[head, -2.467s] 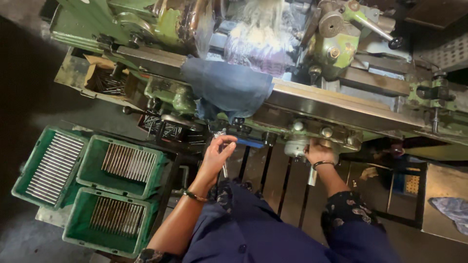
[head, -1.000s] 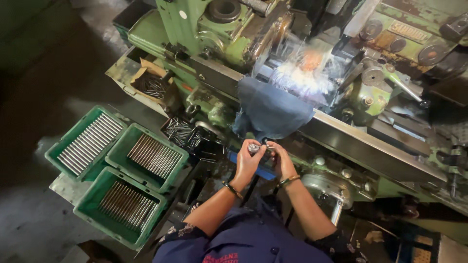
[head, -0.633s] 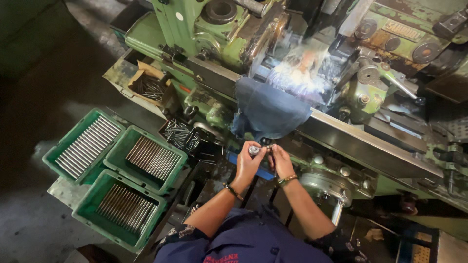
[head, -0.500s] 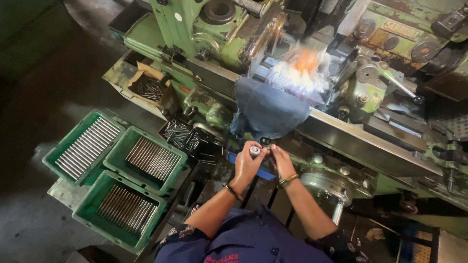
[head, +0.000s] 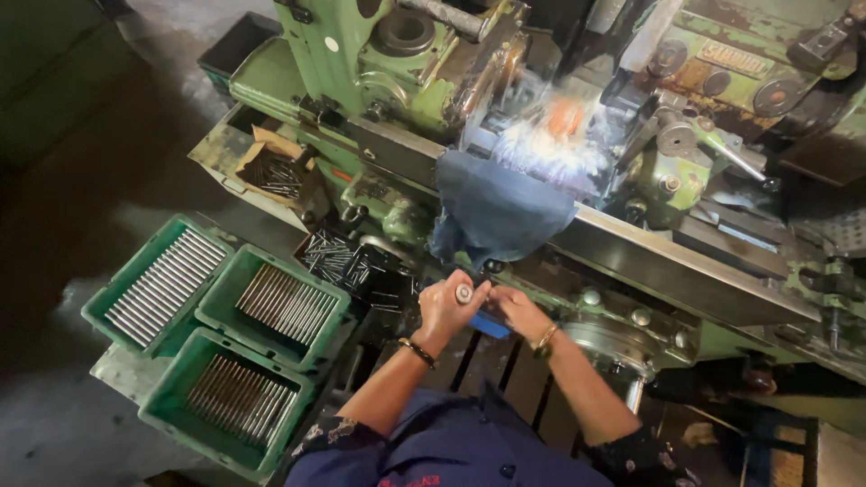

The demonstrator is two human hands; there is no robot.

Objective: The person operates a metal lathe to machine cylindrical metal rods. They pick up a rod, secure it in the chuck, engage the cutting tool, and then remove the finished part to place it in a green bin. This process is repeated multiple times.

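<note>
Hands meet: left hand (head: 446, 307) grips knob (head: 465, 293), right hand (head: 516, 309) alongside.

Bare floor (head: 81, 180) at left is open. Green trays (head: 225, 361) crowd the lower left; machine (head: 433, 81) and hanging cloth (head: 496, 212) block the frame's upper half.
</note>
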